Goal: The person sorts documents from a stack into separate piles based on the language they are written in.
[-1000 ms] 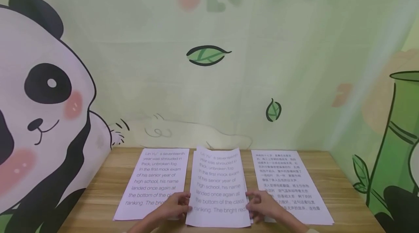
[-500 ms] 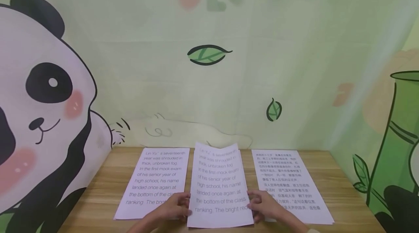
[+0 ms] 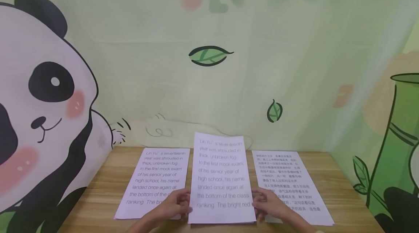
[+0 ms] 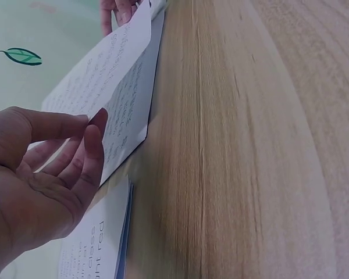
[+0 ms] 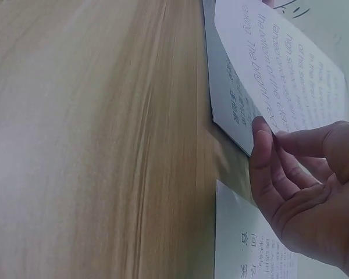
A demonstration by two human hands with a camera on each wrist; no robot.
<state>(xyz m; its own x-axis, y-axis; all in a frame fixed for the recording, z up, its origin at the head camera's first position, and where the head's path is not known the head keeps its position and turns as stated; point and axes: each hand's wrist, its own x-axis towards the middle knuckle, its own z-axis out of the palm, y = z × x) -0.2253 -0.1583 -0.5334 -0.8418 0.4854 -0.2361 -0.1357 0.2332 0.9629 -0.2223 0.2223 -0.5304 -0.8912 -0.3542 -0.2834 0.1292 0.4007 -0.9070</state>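
Head view: the middle sheet (image 3: 221,178) stands raised off the wooden table (image 3: 98,185), its near edge low at 6 o'clock and its top edge lifted toward 12. The left hand (image 3: 175,205) pinches its left margin and the right hand (image 3: 270,204) its right margin, both near the bottom corners. Another English sheet (image 3: 157,178) lies flat at 9 o'clock of it, and a sheet of Chinese text (image 3: 288,184) at 3 o'clock. I judge the sheet light, limp and easily creased (it needs both edges held to stay flat). A second ago its top edge drooped and curled near the table; now it stands taller and straighter.

Left wrist view: the thumb and fingers (image 4: 93,139) close on the page's edge (image 4: 125,87), more paper lying beneath.

Right wrist view: the fingertips (image 5: 262,136) clamp the opposite edge of the page (image 5: 279,64), just above the table.
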